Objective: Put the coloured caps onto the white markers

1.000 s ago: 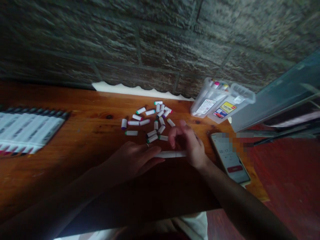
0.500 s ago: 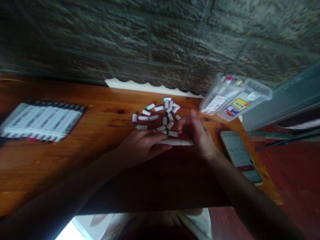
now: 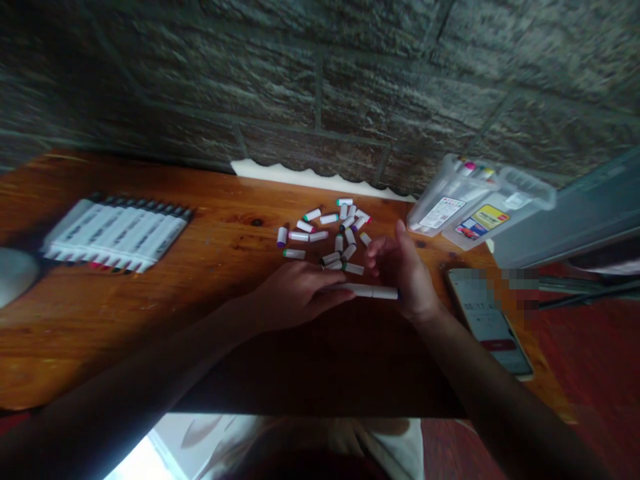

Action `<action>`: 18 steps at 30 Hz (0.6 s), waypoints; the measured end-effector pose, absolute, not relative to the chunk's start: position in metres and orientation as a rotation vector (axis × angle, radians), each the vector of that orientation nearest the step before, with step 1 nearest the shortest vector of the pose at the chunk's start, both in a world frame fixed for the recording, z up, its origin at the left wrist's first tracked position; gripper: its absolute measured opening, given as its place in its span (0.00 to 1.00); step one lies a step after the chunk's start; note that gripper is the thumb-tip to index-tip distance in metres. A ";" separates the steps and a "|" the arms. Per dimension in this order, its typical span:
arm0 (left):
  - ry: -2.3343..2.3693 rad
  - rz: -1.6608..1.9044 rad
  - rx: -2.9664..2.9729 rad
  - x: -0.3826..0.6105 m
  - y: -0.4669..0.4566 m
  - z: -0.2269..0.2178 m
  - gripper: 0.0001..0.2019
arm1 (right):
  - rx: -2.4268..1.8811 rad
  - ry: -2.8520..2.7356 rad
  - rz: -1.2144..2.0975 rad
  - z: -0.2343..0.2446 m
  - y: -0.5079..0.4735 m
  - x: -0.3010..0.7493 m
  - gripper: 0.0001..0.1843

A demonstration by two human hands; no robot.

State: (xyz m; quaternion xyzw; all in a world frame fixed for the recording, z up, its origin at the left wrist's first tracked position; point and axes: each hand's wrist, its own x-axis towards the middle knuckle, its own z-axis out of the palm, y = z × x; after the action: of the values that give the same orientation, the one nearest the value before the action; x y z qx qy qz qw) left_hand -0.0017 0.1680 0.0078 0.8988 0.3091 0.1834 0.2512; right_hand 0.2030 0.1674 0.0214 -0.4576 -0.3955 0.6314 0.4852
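Between thumb and fingers, my left hand (image 3: pixel 293 293) grips a white marker (image 3: pixel 370 291) that lies level and points right. The marker's right end, dark at the tip, meets the palm side of my right hand (image 3: pixel 403 273). That hand has its thumb raised and its fingers loosely curved and apart, not wrapped round the marker. Just beyond both hands lie several loose white marker caps (image 3: pixel 319 236) with coloured ends. A row of white markers with dark caps (image 3: pixel 120 233) rests side by side at the left.
Two clear plastic cases (image 3: pixel 440 200) stand at the back right, one with several markers in it. A phone (image 3: pixel 493 327) lies on the right of the wooden table (image 3: pixel 220 213). A stone wall (image 3: pixel 280 80) rises behind. At the left edge sits a pale rounded object (image 3: pixel 15 275).
The whole view has shifted, so table things appear further right, and the pale rounded object has come into view. The hands hold nearly the same pose around the marker.
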 end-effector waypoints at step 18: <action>0.727 0.587 2.369 0.008 0.157 -0.001 0.17 | -1.191 -1.186 1.238 0.021 0.153 0.203 0.38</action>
State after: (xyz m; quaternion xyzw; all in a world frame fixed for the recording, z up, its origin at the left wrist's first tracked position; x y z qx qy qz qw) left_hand 0.0078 0.1568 -0.0006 0.8894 0.2729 0.2202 0.2934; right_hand 0.2032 0.1529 0.0215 -0.4930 -0.4910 0.5126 0.5030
